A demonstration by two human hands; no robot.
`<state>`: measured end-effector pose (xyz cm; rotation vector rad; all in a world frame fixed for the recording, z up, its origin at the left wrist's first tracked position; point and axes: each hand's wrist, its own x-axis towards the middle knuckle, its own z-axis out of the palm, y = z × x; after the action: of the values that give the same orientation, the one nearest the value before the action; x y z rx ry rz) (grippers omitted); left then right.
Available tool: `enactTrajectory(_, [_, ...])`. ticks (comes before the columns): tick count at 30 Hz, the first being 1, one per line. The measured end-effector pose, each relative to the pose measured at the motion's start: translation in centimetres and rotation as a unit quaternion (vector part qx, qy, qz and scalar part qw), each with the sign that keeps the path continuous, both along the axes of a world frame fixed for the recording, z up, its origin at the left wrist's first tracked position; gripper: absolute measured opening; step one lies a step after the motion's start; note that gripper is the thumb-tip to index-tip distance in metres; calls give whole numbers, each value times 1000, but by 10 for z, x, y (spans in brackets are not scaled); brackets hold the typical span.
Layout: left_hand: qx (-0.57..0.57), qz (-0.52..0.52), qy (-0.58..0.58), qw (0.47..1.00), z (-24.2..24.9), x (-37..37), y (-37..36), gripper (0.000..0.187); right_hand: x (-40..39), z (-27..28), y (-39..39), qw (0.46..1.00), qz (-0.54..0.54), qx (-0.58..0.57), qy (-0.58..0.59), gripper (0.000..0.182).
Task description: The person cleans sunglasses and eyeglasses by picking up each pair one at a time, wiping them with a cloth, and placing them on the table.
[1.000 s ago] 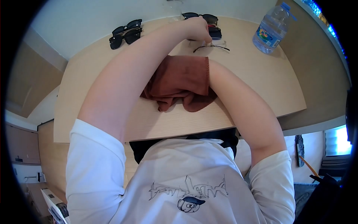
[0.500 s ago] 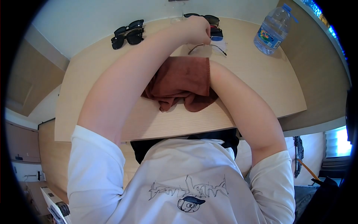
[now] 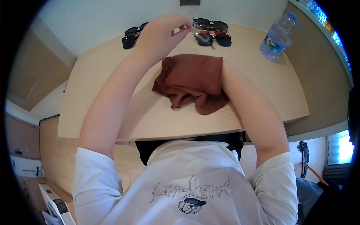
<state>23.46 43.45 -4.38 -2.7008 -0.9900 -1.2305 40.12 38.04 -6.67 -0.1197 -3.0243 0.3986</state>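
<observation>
My left hand (image 3: 161, 35) is raised over the back of the table, thumb and fingers pinched on a pair of clear-lensed eyeglasses (image 3: 196, 28), blurred by motion. Behind and beside the eyeglasses lie several dark sunglasses (image 3: 221, 40) at the back middle. A brown cloth (image 3: 193, 75) is draped over my right hand, so its fingers are hidden and only the wrist and forearm show. The cloth's loose folds hang toward the table's front edge.
More dark sunglasses (image 3: 129, 41) lie at the back left, partly covered by my left hand. A water bottle with a blue cap (image 3: 277, 39) stands at the back right by a side panel (image 3: 318, 60). The wooden table (image 3: 93, 93) meets a pale wall behind.
My left hand has moved left, lifting the eyeglasses off their spot near the sunglasses. The right hand under the cloth has barely moved; the whole view has shifted slightly.
</observation>
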Motion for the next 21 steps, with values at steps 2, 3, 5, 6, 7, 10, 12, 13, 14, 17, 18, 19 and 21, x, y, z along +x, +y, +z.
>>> enactTrajectory(2, [34, -2, -19, 999, -5, -18, -5, 11, 0, -13, 22, 993, -43, -98, -53, 19])
enactTrajectory(3, [36, -5, -34, 999, -8, -27, -7, 10, 1, -4, 17, 993, -41, -98, -54, 19])
enactTrajectory(5, [38, -5, -56, 998, -14, -44, -8, 11, 9, 20, 1, 819, -344, -459, 31, 21])
enactTrajectory(6, [22, 1, -57, 998, -17, -50, -9, 11, 13, 8, 10, 839, -361, -396, 91, 23])
enactTrajectory(7, [7, 6, -58, 998, -20, -54, -10, 12, 16, -4, 20, 840, -361, -396, 87, 23])
enactTrajectory(10, [25, 13, -31, 999, -23, -58, -8, 11, 17, -25, 38, 902, -258, -154, 309, 22])
enactTrajectory(12, [52, 2, -26, 998, -26, -57, -8, 11, 15, -26, 40, 904, -273, -149, 292, 20])
enactTrajectory(13, [81, -12, -19, 996, -27, -57, -8, 12, 11, -22, 38, 905, -289, -143, 277, 18])
enactTrajectory(14, [78, -11, -19, 997, -28, -56, -9, 12, 9, -18, 37, 904, -307, -137, 263, 17])
enactTrajectory(17, [93, -5, 5, 996, -29, -54, -10, 12, 7, -7, 31, 901, -343, -122, 235, 20])
enactTrajectory(18, [117, 0, 21, 993, -30, -55, -9, 12, 8, -4, 29, 921, -307, 32, 238, 24])
enactTrajectory(19, [142, 5, 36, 989, -30, -55, -7, 13, 8, -2, 27, 917, -265, 185, 235, 33])
enactTrajectory(21, [155, -5, 38, 987, -31, -56, -6, 13, 9, -3, 25, 918, -263, 174, 241, 39])
